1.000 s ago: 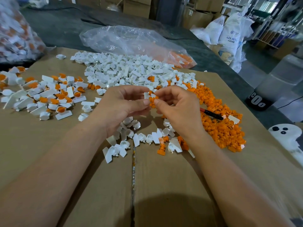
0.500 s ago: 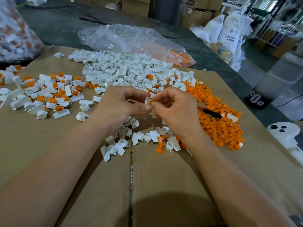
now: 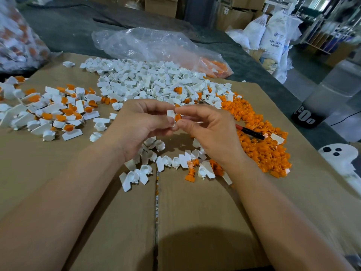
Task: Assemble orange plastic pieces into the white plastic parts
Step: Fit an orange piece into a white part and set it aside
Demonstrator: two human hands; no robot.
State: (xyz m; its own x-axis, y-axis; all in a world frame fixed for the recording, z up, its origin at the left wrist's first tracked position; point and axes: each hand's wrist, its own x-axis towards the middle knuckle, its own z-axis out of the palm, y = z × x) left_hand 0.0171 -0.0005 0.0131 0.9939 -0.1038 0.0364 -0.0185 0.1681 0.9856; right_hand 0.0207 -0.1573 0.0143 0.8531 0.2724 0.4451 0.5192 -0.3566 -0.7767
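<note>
The left hand (image 3: 140,122) pinches a white part (image 3: 171,114) above the cardboard (image 3: 195,212); the right hand (image 3: 211,130) presses an orange piece (image 3: 177,117) into it from the right side, both touching.

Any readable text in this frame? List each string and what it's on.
"ABS RESIN" on the white woven sack; the smaller line under it is blurred.
"CO", partly cut off, on the black base of the clear plastic bin.
Grey label on the brown cardboard box: too small to read.

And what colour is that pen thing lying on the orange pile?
The pen is red at one end and black along the rest, seen in the head view.
</note>
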